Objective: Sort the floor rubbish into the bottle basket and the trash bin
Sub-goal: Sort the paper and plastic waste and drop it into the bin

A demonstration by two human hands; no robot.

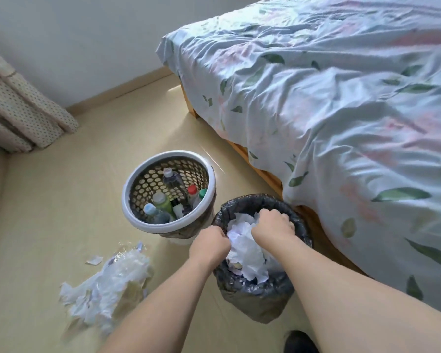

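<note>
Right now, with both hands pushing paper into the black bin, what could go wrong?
1. The crumpled paper already rises to the trash bin rim, so pieces may spill onto the floor.
2. The left hand and right hand press near the black liner, which might slip or tear.
3. The rubbish pile may not fit.

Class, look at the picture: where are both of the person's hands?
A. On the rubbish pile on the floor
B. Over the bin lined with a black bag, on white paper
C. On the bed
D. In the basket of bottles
B: the left hand and the right hand are both at the bin, on the crumpled paper inside it.
</note>
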